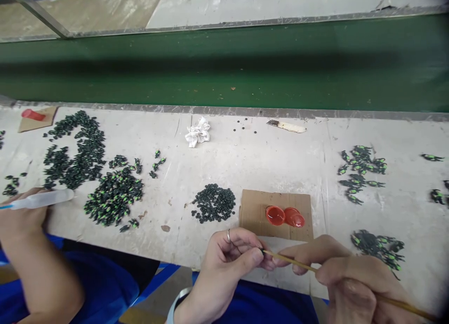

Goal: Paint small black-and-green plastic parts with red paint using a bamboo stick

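My left hand [228, 268], with a ring and a wristband, pinches a tiny dark piece [261, 251] between thumb and forefinger. A thin wooden stick [298, 262] lies in the closed fingers of my right hand [343, 272], its tip touching the dark piece. Just beyond my hands is a cardboard square [252, 214] bearing a red cup [275, 215] of shiny liquid and a second red cup [294, 218] tipped against it. A pile of small dark discs [213, 203] lies left of the cardboard.
Piles of dark-and-green pieces lie at left [114, 198] and right [363, 160]. Crumpled tissue [198, 133] and a blade tool [286, 126] lie farther back, before a green belt [224, 76]. At left, another person's hand [24, 216] is beside a plastic bottle [49, 198].
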`<action>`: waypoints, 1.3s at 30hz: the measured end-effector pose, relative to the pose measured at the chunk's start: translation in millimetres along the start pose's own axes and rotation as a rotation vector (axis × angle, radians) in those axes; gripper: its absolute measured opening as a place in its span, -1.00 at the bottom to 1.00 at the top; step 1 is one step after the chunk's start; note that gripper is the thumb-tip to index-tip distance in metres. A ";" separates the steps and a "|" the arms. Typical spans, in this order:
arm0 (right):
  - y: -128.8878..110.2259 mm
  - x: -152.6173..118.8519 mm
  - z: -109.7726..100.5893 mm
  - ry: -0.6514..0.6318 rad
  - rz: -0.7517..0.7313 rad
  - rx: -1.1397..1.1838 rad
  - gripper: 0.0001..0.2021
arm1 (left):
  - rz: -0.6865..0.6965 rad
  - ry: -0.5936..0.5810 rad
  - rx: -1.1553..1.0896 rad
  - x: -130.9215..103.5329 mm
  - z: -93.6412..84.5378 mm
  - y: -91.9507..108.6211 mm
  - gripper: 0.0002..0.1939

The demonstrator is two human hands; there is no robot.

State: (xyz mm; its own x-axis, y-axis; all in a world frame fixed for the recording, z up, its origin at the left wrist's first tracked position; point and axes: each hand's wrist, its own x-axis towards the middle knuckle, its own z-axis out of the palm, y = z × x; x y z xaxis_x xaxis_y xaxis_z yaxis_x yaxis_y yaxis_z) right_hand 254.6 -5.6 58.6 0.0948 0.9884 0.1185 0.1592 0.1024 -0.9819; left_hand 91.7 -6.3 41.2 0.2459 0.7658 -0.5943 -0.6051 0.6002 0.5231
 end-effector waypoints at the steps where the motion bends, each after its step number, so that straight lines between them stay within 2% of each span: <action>1: -0.4 -0.1 -0.4 -0.010 -0.011 -0.012 -0.63 | -0.004 -0.003 0.005 0.3 -0.1 0.3 -0.85; 12: -5.8 -3.4 -15.1 -0.166 -0.147 -0.189 -0.81 | 0.009 0.132 0.134 -2.3 4.9 0.4 -0.76; 15: -4.0 -5.4 -27.2 -0.251 -0.157 -0.266 -0.89 | 0.029 0.160 0.182 1.8 1.0 -1.2 -0.77; 17: 0.7 -7.8 -46.1 -0.269 -0.187 -0.295 -0.84 | 0.040 0.171 0.213 5.0 -3.0 -1.3 -0.77; 19: 8.9 -11.4 -74.8 -0.212 -0.198 -0.371 -0.68 | 0.052 0.178 0.231 7.8 -7.8 0.0 -0.78; 20: 14.6 -13.8 -91.3 -0.180 -0.158 -0.475 -0.64 | 0.058 0.179 0.235 8.8 -10.3 1.3 -0.79; 23: 36.9 -24.4 -135.8 -0.005 -0.066 -0.864 -0.86 | 0.068 0.170 0.224 10.5 -17.0 6.2 -0.79; 25: 52.9 -34.3 -152.3 -0.003 -0.062 -1.048 -0.80 | 0.069 0.156 0.207 10.4 -19.3 9.1 -0.80; 27: 65.8 -44.8 -156.8 -0.068 -0.060 -1.142 -0.67 | 0.064 0.136 0.188 9.6 -18.7 11.0 -0.82; 30: 77.6 -55.5 -152.8 -0.127 -0.051 -1.198 -0.53 | 0.052 0.099 0.157 8.3 -13.5 11.8 -0.83; 35: 90.2 -54.3 -154.3 -0.121 -0.042 -1.206 -0.64 | 0.033 0.030 0.092 6.7 -4.1 9.8 -0.84; 39: 92.3 -44.6 -154.7 -0.099 -0.033 -1.157 -0.57 | 0.020 -0.042 0.046 4.1 -1.2 9.4 -0.86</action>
State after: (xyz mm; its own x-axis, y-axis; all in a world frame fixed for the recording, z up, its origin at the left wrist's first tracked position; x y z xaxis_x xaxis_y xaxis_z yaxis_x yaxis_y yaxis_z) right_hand 417.1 -57.5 -14.5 0.0047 0.9968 0.0795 0.9679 0.0154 -0.2507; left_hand 86.2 2.3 42.9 0.2658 0.7863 -0.5578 -0.5753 0.5936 0.5627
